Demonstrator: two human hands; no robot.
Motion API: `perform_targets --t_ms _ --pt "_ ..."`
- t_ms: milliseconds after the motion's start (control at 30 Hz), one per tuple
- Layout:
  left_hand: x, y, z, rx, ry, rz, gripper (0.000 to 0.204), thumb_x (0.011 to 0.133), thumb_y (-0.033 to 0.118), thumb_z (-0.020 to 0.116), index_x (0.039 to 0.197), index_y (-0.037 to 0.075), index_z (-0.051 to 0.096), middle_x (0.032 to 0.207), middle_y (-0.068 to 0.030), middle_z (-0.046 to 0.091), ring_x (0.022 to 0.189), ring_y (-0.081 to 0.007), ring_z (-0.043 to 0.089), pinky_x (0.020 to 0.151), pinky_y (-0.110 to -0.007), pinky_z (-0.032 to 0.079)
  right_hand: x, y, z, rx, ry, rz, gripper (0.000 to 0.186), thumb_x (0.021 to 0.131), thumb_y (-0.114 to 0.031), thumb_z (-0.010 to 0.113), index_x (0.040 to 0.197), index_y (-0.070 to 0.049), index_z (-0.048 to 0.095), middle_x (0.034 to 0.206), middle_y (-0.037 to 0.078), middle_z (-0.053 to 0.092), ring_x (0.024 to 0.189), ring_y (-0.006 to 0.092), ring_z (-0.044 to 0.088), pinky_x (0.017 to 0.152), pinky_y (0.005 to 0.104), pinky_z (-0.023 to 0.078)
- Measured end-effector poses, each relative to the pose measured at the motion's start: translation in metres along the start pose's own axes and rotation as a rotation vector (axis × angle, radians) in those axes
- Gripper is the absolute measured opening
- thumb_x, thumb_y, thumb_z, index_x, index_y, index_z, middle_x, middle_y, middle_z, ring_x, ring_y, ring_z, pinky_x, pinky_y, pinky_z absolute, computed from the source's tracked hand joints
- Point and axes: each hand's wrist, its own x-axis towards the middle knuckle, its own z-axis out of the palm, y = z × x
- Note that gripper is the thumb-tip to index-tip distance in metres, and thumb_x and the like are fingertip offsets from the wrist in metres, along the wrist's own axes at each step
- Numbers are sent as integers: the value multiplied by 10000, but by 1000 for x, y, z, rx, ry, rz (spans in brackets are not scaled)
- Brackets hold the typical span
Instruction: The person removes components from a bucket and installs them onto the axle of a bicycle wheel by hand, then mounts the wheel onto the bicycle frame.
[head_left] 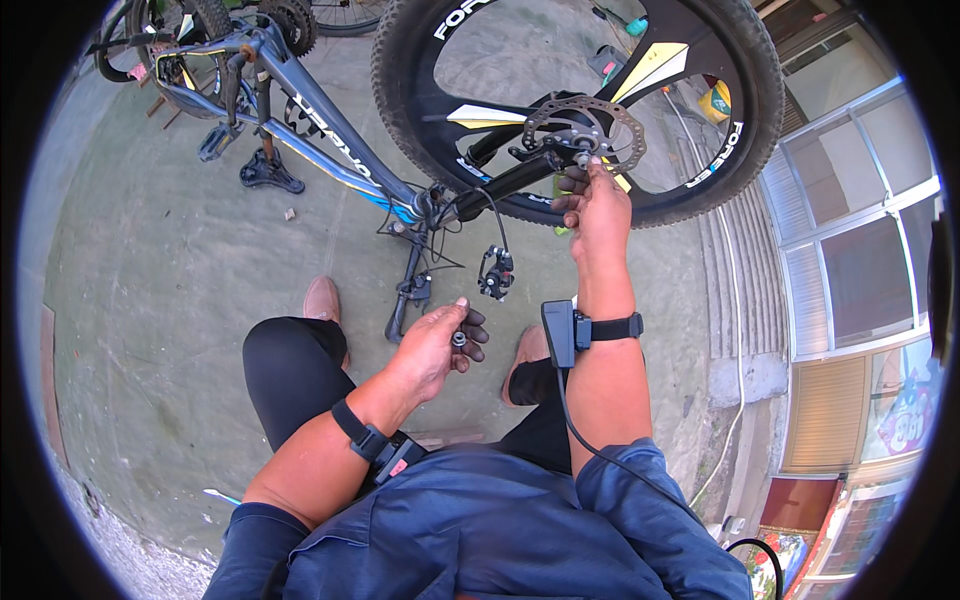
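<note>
My right hand [590,200] is raised to the front wheel [420,90], its fingertips closed on an axle nut [583,158] at the centre of the brake disc [630,145]. My left hand [445,340] is lower, fingers curled around a small metal nut [459,339] resting against them. Between and above my hands, a black brake caliper [496,272] dangles on its cable below the fork [495,195]. The blue-grey bike frame [335,145] lies upside down, with its handlebar [405,290] down near my feet.
Another bike wheel [340,22] is at the top. A yellow container [716,104] and small items lie beyond the wheel. A concrete ledge [740,380] with a white hose and a glazed building front [860,270] run along my right. My feet [322,298] stand below the bike.
</note>
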Motion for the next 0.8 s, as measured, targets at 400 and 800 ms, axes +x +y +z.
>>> perform_targets --t_ms 400,800 --pt "0 1 1 5 -2 7 325 995 376 469 1000 62 554 821 -50 602 653 -153 586 518 -257 411 1 -3 -2 352 -186 268 297 937 -355 543 958 -63 595 772 62 619 565 198 573 423 248 338" --pt "-3 3 0 15 8 18 283 989 344 487 992 69 554 822 -45 599 656 -148 577 523 -255 407 2 -1 -8 417 -140 308 266 889 -360 631 901 -98 587 755 39 596 609 199 544 444 235 318"
